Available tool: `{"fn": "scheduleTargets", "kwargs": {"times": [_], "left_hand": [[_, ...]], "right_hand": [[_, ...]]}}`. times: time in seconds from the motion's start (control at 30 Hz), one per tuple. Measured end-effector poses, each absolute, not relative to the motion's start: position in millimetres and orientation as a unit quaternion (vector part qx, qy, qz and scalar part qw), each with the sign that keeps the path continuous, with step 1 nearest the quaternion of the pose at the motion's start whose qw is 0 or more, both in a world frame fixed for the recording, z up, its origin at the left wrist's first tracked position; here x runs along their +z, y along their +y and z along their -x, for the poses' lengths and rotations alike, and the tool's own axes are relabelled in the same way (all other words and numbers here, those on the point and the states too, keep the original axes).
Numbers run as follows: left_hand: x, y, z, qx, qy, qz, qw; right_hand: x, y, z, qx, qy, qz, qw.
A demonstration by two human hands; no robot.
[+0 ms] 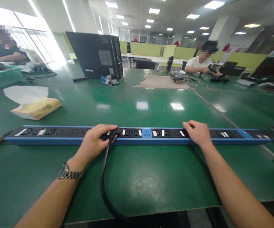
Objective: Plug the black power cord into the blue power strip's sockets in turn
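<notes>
A long blue and black power strip [147,133] lies crosswise on the green table, its rows of sockets facing up and several small white labels on it. My left hand [96,136], with a metal watch at the wrist, is closed around a black power plug [112,134] at a socket left of the middle. How deep the plug sits in the socket is hidden by my fingers. From it a thick black cable [103,183] curves down over the table's front edge. Over the right half of the strip is my right hand [197,131], thumb and fingers pinched together; what they hold, if anything, is hidden.
A tissue pack [37,107] lies at left, near a green basket [3,77]. Behind stand a black computer case [96,55] and gloves [109,80]. One person [203,60] handles a dark object at back right; another person [8,53] sits at far left.
</notes>
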State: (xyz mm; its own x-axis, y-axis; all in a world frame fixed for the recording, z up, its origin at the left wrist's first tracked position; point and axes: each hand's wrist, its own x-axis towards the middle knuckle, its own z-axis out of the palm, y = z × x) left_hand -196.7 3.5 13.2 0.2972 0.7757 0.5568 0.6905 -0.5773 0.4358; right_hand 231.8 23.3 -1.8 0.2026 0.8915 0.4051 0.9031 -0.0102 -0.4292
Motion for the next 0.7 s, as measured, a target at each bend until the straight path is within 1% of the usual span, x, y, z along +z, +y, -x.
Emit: {"fn": "scheduleTargets", "kwargs": {"times": [0.23, 0.4, 0.57, 0.7], "left_hand": [[18, 7, 199, 0.378, 0.432, -0.816, 0.068], [19, 4, 202, 0.357, 0.43, -0.828, 0.049], [10, 1, 201, 0.362, 0.444, -0.819, 0.034], [6, -2, 196, 0.344, 0.455, -0.822, 0.008]], "right_hand": [[-2, 24, -231, -0.012, -0.624, 0.719, 0.307], [-1, 22, -229, -0.01, -0.624, 0.723, 0.296], [-2, 23, -229, -0.016, -0.626, 0.722, 0.295], [-3, 24, -230, -0.023, -0.623, 0.724, 0.294]]}}
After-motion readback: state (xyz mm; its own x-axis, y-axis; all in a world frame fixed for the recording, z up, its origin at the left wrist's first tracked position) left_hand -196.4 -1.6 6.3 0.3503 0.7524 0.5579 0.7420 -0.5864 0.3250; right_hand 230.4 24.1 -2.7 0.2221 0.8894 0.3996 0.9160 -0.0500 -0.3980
